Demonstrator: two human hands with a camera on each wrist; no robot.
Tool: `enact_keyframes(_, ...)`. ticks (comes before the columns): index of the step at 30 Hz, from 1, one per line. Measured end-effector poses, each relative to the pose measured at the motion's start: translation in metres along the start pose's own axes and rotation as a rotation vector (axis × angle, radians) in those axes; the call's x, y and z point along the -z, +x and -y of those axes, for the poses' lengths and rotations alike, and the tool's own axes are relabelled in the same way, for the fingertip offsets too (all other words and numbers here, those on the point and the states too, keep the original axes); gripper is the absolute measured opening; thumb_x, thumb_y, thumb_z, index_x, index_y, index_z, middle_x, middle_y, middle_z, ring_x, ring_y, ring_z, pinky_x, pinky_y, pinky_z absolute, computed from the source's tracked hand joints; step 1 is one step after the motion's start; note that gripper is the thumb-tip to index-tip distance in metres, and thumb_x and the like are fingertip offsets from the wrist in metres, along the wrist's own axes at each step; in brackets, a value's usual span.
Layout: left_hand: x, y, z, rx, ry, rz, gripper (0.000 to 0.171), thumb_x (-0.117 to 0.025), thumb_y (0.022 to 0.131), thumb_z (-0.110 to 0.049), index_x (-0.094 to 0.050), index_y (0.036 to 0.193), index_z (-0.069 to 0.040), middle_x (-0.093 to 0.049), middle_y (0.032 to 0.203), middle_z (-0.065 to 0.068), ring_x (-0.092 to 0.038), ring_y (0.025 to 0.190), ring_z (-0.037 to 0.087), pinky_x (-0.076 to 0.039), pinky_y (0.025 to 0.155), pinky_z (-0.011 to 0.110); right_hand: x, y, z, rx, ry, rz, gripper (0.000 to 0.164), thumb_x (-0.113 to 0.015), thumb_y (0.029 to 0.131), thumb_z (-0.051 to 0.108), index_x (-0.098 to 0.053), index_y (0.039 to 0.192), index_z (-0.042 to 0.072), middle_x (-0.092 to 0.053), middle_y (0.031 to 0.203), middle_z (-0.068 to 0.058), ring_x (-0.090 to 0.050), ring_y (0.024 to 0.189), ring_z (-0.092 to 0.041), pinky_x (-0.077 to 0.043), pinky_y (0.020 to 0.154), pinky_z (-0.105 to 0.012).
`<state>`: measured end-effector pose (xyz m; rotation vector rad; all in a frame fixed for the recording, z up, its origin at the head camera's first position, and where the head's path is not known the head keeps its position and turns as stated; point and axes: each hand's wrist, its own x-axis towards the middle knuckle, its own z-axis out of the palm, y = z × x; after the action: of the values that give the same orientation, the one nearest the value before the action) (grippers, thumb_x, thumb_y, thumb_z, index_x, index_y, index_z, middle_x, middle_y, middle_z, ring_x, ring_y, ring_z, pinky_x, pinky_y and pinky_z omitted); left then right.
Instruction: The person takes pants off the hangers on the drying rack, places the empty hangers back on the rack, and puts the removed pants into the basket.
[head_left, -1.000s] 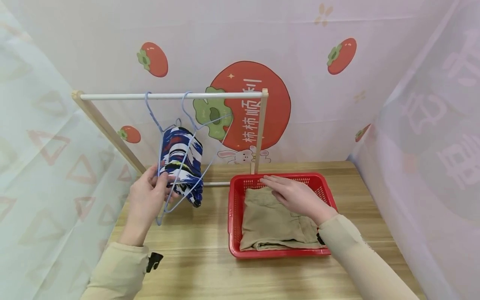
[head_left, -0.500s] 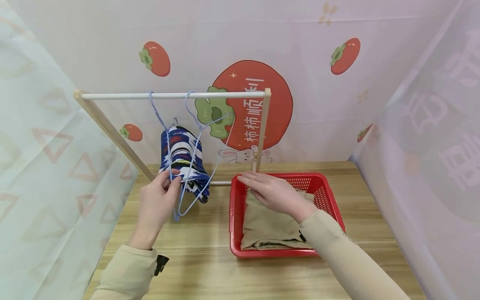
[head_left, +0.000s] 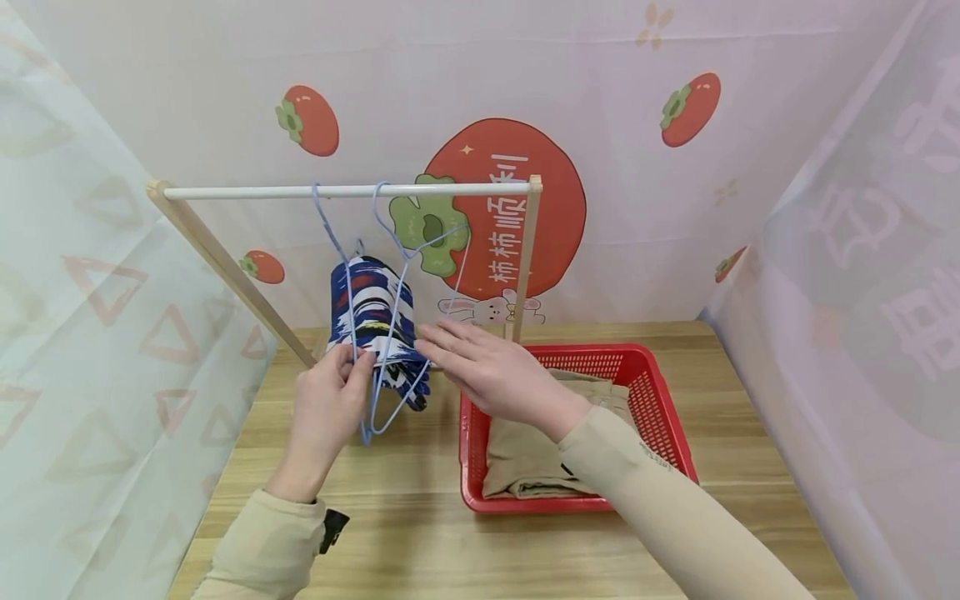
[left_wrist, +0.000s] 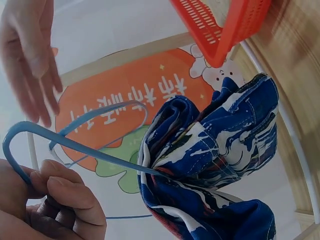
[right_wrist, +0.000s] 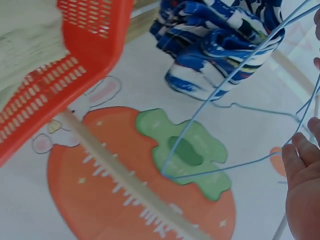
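My left hand [head_left: 330, 408] pinches the near lower end of a blue wire hanger [left_wrist: 90, 150]. A blue, white and black patterned garment [head_left: 371, 292] drapes over that hanger, which hooks on the white rail [head_left: 232, 192]. My right hand [head_left: 502, 375] reaches in from the right with straight fingers, palm down in the head view, its fingertips close to a second, bare blue hanger [right_wrist: 220, 170]. This second hanger hooks on the rail just right of the first. In the right wrist view, my right fingers [right_wrist: 302, 150] lie right at its wire.
A red perforated basket [head_left: 467, 467] stands on the wooden table [head_left: 405, 533], right of the rack, with a folded khaki garment [head_left: 525, 450] inside. Wooden posts [head_left: 522, 258] hold up the rail. Printed cloth walls [head_left: 600, 250] enclose the back and both sides.
My left hand has slid the hanger with the patterned garment rightward along the rail. My right hand has moved left, from over the basket to beside the second hanger.
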<state>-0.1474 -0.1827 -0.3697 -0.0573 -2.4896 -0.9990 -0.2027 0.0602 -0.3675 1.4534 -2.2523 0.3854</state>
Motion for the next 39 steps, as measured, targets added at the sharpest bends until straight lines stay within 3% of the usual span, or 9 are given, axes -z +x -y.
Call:
enact_keyframes(6,-0.001,0.000,-0.002,-0.026,0.042,-0.003,0.027,-0.065,0.100,-0.011,-0.057,0.075,-0.005,-0.042,0.051,-0.003,-0.038,0.041,0.009,-0.026,0.037,0.023,0.003,0.019,0.007,0.020,-0.021,0.072,0.058,-0.064,0.101,0.011,-0.044,0.156,0.012,-0.037,0.164,-0.006,-0.027,0.155,-0.025,-0.017,0.126,-0.035)
enact_keyframes(11,-0.002,0.001,-0.002,-0.050,0.049,0.000,0.028,-0.065,0.100,-0.010,-0.056,0.073,-0.006,-0.040,0.050,-0.004,-0.036,0.040,0.007,-0.025,0.037,0.023,0.002,0.030,0.009,0.060,-0.091,0.104,0.062,-0.062,0.102,0.014,-0.038,0.159,0.014,-0.030,0.167,-0.007,-0.020,0.157,-0.027,-0.014,0.128,-0.040)
enact_keyframes(18,-0.001,0.000,-0.003,-0.041,0.031,0.022,0.029,-0.063,0.102,-0.011,-0.055,0.075,-0.005,-0.041,0.050,-0.003,-0.039,0.040,0.008,-0.027,0.036,0.023,-0.003,0.036,0.006,0.057,-0.159,0.214,0.069,-0.066,0.099,0.014,-0.034,0.160,0.018,-0.025,0.169,-0.006,-0.011,0.159,-0.029,-0.006,0.128,-0.046)
enact_keyframes(25,0.003,-0.002,0.001,-0.026,-0.014,0.036,0.025,-0.063,0.102,-0.012,-0.058,0.079,-0.004,-0.046,0.049,-0.004,-0.048,0.039,0.006,-0.030,0.035,0.022,-0.002,0.033,0.000,0.096,-0.192,0.089,0.044,-0.058,0.105,0.024,-0.054,0.148,0.016,-0.045,0.159,-0.008,-0.025,0.155,-0.031,-0.013,0.128,-0.046)
enact_keyframes(31,0.012,-0.003,0.007,0.030,-0.093,0.093,0.021,-0.059,0.105,-0.015,-0.061,0.087,-0.004,-0.053,0.051,-0.001,-0.052,0.040,0.010,-0.039,0.037,0.023,0.003,0.026,-0.003,0.135,-0.193,-0.033,0.027,-0.065,0.102,0.019,-0.067,0.127,0.012,-0.062,0.143,-0.009,-0.043,0.146,-0.031,-0.025,0.125,-0.043)
enact_keyframes(39,0.030,-0.006,0.013,0.099,-0.059,0.110,0.026,-0.054,0.108,-0.026,-0.063,0.096,-0.004,-0.061,0.062,0.005,-0.058,0.049,0.013,-0.045,0.044,0.023,0.020,0.004,-0.011,0.123,-0.217,-0.107,0.011,-0.070,0.098,0.015,-0.068,0.106,0.007,-0.068,0.134,-0.011,-0.053,0.138,-0.029,-0.035,0.120,-0.043)
